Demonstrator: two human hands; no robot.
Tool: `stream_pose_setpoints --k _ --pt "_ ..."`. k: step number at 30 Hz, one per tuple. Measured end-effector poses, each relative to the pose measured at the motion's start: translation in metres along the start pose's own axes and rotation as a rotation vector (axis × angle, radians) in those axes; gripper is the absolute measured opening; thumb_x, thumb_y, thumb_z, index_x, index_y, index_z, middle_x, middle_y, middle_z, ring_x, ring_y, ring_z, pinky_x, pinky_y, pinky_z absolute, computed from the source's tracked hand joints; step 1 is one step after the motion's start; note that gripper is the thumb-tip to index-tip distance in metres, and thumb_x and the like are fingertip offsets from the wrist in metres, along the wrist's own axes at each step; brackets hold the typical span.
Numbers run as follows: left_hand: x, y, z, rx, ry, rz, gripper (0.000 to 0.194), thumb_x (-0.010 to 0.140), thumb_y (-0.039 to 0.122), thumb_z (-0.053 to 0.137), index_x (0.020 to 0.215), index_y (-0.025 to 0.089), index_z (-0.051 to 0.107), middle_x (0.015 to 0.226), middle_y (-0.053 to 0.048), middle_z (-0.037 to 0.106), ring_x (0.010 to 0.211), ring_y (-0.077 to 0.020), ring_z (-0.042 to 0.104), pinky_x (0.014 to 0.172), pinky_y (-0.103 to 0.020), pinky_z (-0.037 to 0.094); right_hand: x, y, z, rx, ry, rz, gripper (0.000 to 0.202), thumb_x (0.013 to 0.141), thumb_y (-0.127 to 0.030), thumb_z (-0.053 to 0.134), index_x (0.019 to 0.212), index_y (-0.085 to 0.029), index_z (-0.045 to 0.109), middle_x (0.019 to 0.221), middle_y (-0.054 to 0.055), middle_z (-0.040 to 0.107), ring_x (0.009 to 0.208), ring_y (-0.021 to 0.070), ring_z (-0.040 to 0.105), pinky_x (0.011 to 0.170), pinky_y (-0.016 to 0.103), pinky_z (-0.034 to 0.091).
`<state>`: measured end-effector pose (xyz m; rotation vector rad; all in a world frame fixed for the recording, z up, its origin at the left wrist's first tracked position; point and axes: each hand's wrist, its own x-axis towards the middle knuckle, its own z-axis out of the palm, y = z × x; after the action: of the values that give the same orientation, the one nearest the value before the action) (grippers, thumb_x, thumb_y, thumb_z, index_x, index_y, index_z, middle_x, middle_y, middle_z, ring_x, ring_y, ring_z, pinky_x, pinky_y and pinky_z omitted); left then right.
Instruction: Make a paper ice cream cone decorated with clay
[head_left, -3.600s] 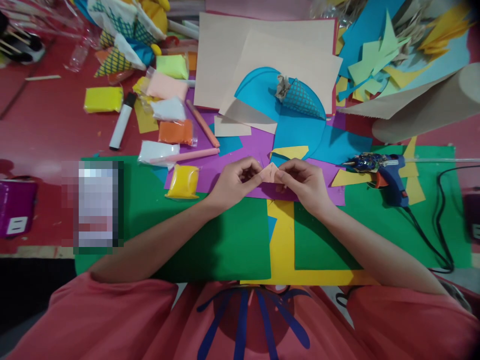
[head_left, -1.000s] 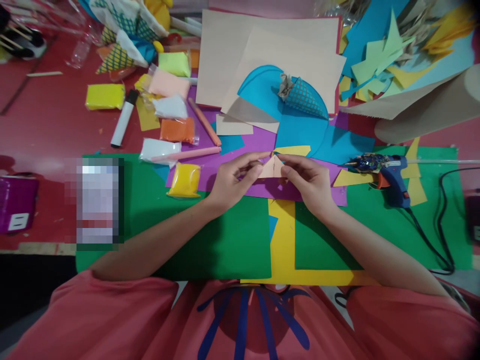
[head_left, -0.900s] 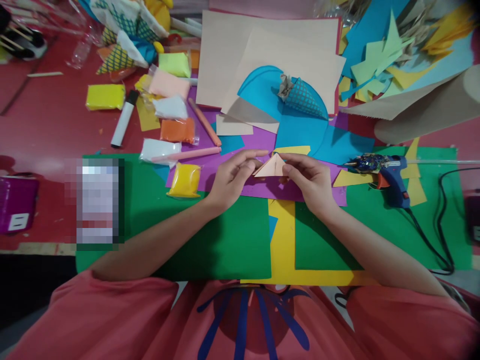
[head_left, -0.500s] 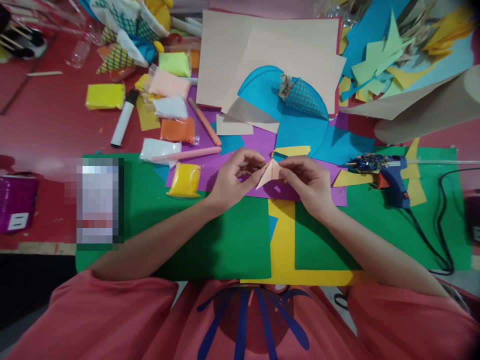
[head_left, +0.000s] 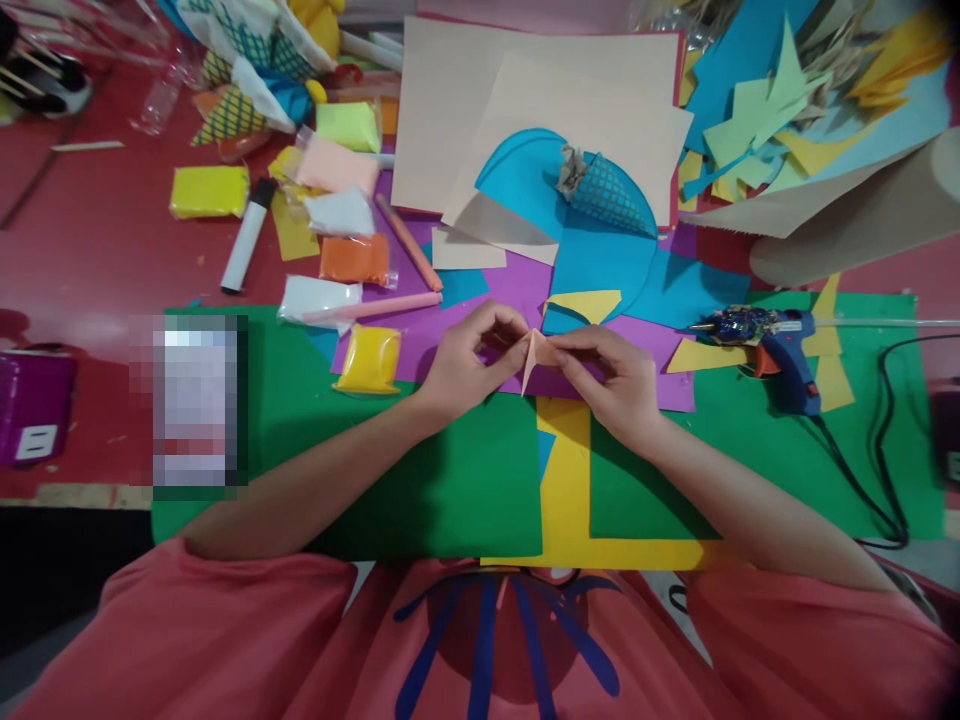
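Left hand (head_left: 469,360) and right hand (head_left: 611,375) pinch small peach folded paper piece (head_left: 534,352) between fingertips at frame centre, over purple sheet (head_left: 450,330). Long axis near vertical, tip pointing down; both hands equally near.

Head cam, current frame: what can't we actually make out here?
- Folded peach paper: its folds, mostly covered by the left hand and right hand.
- Pixelated block on the green sheet: blurred out, contents unreadable.
- Purple device: cut off by the left edge.
- Glue gun cord: plug end runs off the right edge.
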<state>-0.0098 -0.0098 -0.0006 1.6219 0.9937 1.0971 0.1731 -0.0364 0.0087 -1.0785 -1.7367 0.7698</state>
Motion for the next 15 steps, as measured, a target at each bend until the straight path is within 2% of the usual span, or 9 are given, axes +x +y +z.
stream_pose_setpoints --k 4,15 --pt "-0.0004 -0.0002 0.0002 -0.005 -0.015 0.001 0.026 0.087 0.043 0.066 0.082 0.019 0.058 0.073 0.002 0.065 0.065 -0.0069 0.063 0.058 -0.017 0.051 -0.0008 -0.0005 -0.0005 -0.057 -0.029 -0.063 0.017 0.090 -0.012 0.059 0.099 -0.022 0.071 0.089 0.003 0.077 0.084 0.0150 0.074 0.076 0.027 0.061" --pt "-0.0031 -0.0033 0.0008 0.066 -0.008 0.047 0.015 0.088 0.032 0.062 0.082 0.019 0.057 0.073 0.003 0.064 0.062 -0.0053 0.060 0.056 -0.014 0.049 -0.0032 0.0043 0.0021 -0.078 -0.052 -0.188 0.018 0.091 -0.011 0.059 0.100 -0.020 0.070 0.093 0.005 0.077 0.089 0.0154 0.074 0.078 0.028 0.061"
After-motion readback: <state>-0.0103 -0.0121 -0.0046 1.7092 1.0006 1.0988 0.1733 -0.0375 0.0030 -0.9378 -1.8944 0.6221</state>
